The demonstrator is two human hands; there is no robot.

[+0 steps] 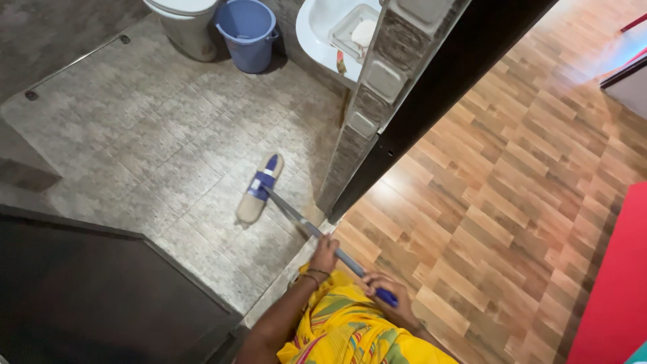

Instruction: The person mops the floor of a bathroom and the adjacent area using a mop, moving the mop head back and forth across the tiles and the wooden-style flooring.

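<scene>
A flat mop with a beige pad and blue clamp [259, 190] rests on the grey bathroom floor tiles [155, 135]. Its metal handle [296, 217] slants down toward me. My left hand [325, 255] grips the handle partway along, a bangle on the wrist. My right hand [391, 300] is closed around the blue grip at the handle's end. Yellow patterned clothing [350, 330] shows below both hands.
A toilet [185, 23] and a blue bucket [248, 32] stand at the far wall, with a white washbasin [323, 30] beside them. A tiled wall end and dark door frame [404, 114] separate the bathroom from wooden flooring [512, 202]. A dark door [87, 296] lies at left.
</scene>
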